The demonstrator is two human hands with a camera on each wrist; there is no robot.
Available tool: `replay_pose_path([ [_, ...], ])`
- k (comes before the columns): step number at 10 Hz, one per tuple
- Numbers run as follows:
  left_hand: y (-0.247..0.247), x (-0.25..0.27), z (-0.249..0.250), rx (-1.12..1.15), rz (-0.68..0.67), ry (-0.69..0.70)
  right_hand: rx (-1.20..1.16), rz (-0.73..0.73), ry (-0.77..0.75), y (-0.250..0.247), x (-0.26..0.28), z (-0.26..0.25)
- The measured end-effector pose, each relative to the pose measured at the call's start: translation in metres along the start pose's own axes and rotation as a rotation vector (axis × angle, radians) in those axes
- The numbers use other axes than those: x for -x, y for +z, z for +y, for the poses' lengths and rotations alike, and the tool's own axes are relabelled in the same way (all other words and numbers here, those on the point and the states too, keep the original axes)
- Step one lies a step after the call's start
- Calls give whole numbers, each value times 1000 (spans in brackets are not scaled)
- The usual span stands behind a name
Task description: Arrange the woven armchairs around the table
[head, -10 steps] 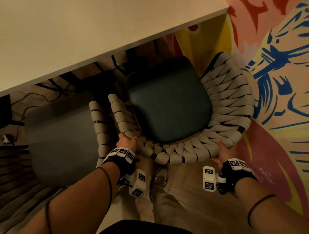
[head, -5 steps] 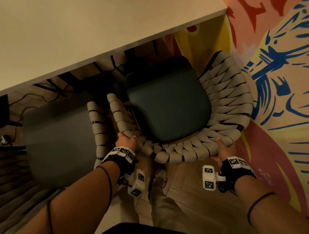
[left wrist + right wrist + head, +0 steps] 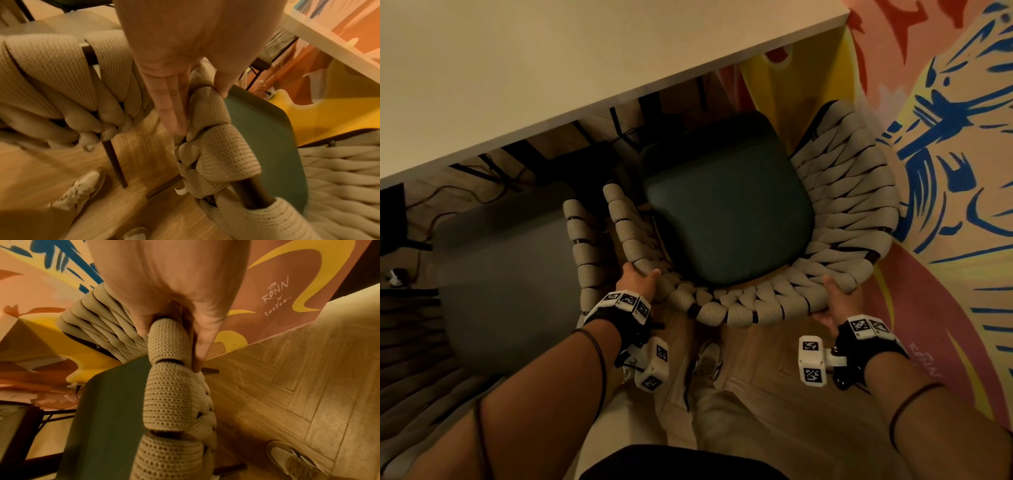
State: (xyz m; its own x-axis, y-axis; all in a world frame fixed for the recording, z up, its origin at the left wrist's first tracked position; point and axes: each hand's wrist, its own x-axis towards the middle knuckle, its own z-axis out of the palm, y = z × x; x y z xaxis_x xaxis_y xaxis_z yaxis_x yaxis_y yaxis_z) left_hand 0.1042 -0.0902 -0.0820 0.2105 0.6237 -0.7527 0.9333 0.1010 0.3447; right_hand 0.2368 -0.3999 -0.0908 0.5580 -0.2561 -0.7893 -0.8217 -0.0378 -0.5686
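Note:
A woven armchair (image 3: 842, 219) with beige knitted bands and a dark green seat cushion (image 3: 726, 205) stands at the white table (image 3: 551, 68), its seat front just under the table edge. My left hand (image 3: 638, 279) grips the back rim on the left, thumb inside and fingers (image 3: 170, 105) outside the knitted band (image 3: 213, 138). My right hand (image 3: 834, 296) grips the rim on the right, thumb and fingers (image 3: 203, 340) pinching the band (image 3: 168, 378). A second woven armchair (image 3: 582, 246) with a grey seat (image 3: 500, 274) stands close on the left.
A painted mural wall (image 3: 945, 137) runs close along the right of the chair. Black table legs and cables (image 3: 493, 171) lie under the table. My shoes (image 3: 709, 359) stand on the wooden floor (image 3: 287, 386) behind the chair.
The chair has shifted slightly left and toward the table with both hands still gripping its back rim.

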Motion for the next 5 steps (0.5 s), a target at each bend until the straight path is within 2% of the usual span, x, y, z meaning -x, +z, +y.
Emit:
replay_pose_path([
  [2, -20, 8, -9, -113, 27, 77, -3, -52, -9, -1, 14, -1],
  [3, -30, 20, -9, -177, 89, 184, -16, -107, 5, -5, 23, 1],
  [5, -49, 27, -13, -169, 85, 433, 158, -209, -35, -47, 33, 16],
])
